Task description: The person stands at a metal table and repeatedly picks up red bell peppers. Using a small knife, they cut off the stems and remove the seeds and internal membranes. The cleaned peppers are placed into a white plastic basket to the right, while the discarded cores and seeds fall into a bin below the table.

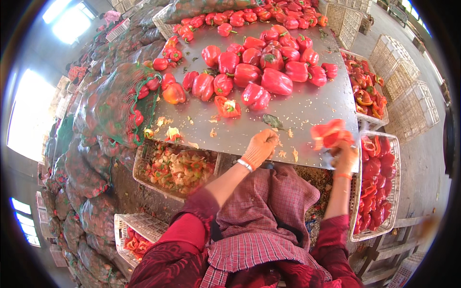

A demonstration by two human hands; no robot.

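My left hand (262,147), in an orange knitted glove, is curled closed above the near edge of the metal table (230,135). No object shows in it, though its palm side is hidden. Near the table's right corner, my right hand (344,156), gloved too, grips an opened red bell pepper (331,134); both are blurred by motion. A dark shape by the right fingers is too blurred to name. Whole red bell peppers (248,73) are heaped farther back. A cut pepper (228,107) lies nearer, its pale core showing, with a dark green leaf (272,121) and scattered seeds around.
A crate of pepper halves (376,183) stands at the right, with another crate of pepper pieces (365,86) behind it. Below the left edge is a crate of cores (176,167). A green mesh sack (108,100) of peppers leans on the table's left side.
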